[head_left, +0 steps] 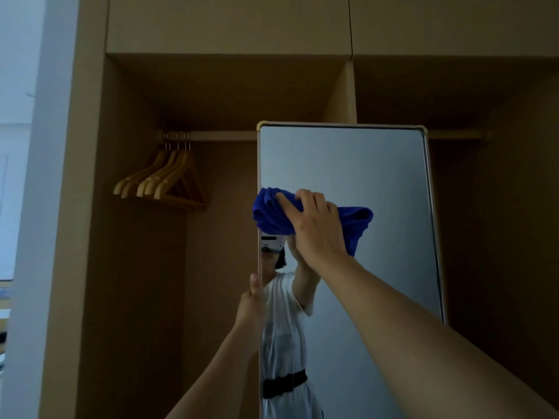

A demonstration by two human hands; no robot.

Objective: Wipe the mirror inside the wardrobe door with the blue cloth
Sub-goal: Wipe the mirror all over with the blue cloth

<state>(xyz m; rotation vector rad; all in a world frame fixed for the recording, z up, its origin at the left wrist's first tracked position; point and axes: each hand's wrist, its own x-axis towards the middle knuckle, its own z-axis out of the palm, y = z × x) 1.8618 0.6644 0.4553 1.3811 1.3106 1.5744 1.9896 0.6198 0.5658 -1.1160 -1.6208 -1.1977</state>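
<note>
A tall mirror (378, 170) in a thin gold frame stands upright in front of the open wardrobe. My right hand (314, 228) grips a bunched blue cloth (272, 211) and presses it against the glass near the mirror's left edge, about a third of the way down from the top. My left hand (252, 300) grips the mirror's left edge lower down, thumb on the front side. The glass reflects a person in a white dress with a black belt.
Several wooden hangers (163, 179) hang from a rail at the left inside the brown wardrobe (211, 86). A white wall (27, 146) lies at the far left. The wardrobe's right compartment behind the mirror is dark.
</note>
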